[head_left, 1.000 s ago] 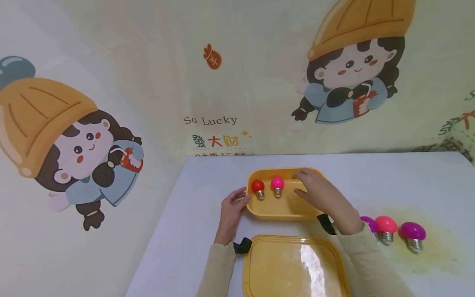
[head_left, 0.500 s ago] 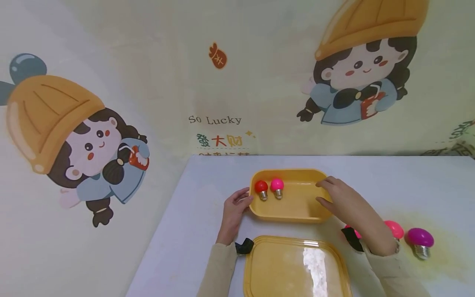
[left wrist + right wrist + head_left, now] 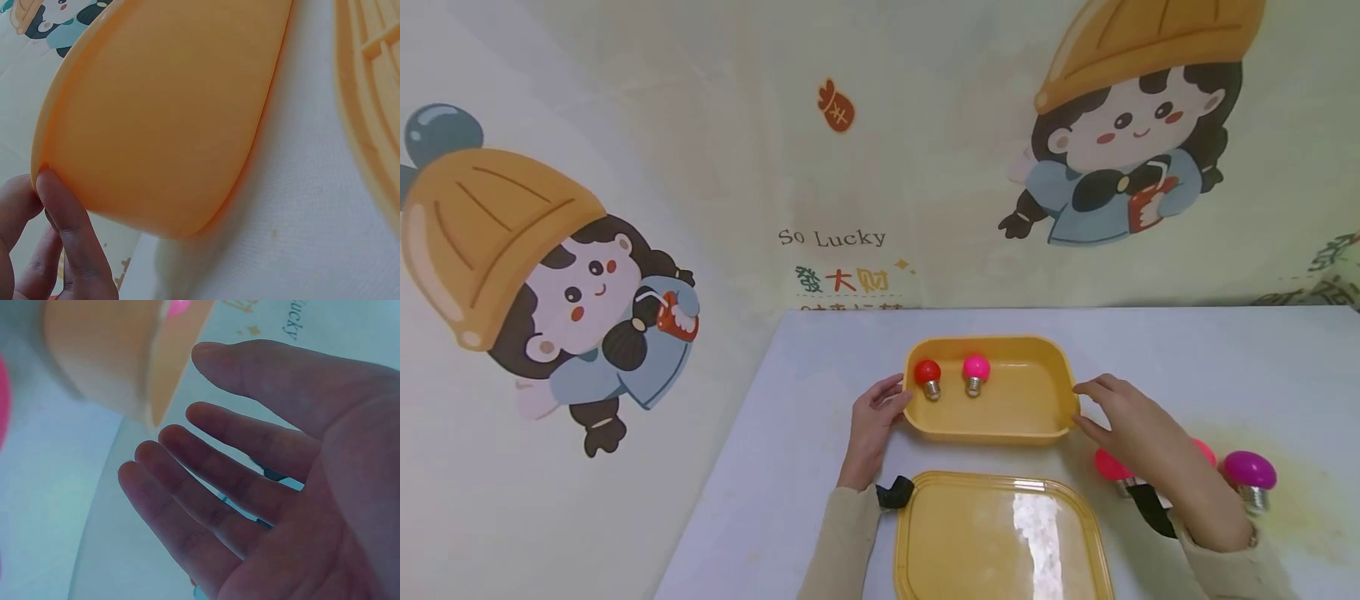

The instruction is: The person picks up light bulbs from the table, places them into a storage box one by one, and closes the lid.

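Note:
My left hand [image 3: 874, 425] grips the left end of a yellow plastic box [image 3: 1022, 404]; in the left wrist view its thumb and fingers [image 3: 75, 231] pinch the rim. Inside the box, toward the left, lie a red light bulb [image 3: 927, 372] and a pink light bulb [image 3: 976, 367], both with silver screw bases. At the box's right end is my right hand [image 3: 1142, 437], fingertips close by the rim. The right wrist view shows its palm bare and its fingers [image 3: 212, 512] loosely extended, holding nothing.
A yellow lid-like tray [image 3: 985, 542] lies in front of the box. Right of it on the white table [image 3: 760, 500] are a pinkish-red bulb [image 3: 1111, 463], a coral bulb [image 3: 1206, 451] mostly hidden by the right arm, and a purple bulb [image 3: 1250, 471]. A printed wall covering stands behind.
My right hand has moved from over the box out to the right, beyond its right end. The pink bulb has shifted a little away from the red one. My left hand stays on the rim.

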`<state>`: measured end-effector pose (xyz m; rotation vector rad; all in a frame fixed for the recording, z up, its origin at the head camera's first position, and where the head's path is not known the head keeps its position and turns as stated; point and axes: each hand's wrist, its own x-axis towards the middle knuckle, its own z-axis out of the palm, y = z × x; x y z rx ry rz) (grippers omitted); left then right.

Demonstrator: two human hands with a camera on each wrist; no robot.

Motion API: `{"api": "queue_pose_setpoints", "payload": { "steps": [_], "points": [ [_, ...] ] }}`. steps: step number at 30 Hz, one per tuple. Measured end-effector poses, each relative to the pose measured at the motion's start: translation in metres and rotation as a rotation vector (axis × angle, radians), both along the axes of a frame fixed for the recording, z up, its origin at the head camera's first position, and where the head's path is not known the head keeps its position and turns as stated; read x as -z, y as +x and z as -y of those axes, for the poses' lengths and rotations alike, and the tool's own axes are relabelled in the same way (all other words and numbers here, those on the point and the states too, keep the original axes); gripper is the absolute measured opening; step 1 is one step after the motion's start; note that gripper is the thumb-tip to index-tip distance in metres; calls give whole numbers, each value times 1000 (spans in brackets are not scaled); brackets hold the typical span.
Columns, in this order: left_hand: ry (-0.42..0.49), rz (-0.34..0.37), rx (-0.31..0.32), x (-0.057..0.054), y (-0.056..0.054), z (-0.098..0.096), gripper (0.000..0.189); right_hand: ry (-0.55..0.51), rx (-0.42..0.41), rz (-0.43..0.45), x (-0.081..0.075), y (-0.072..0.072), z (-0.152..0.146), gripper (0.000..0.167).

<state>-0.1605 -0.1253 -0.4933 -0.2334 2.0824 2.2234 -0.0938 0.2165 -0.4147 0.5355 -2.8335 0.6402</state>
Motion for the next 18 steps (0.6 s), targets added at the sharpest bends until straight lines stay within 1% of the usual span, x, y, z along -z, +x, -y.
{"api": "queue_pose_setpoints", "payload": {
  "steps": [5, 13, 18],
  "points": [
    [18, -9, -1, -1, -2, -1, 38, -3, 13, 32, 4, 3, -5, 39],
    [22, -5, 3, -1, 0, -1, 40, 10, 30, 102, 14, 15, -14, 43],
    [17, -12, 2, -2, 0, -1, 39, 40, 41, 106, 20, 18, -19, 42]
  ]
}}
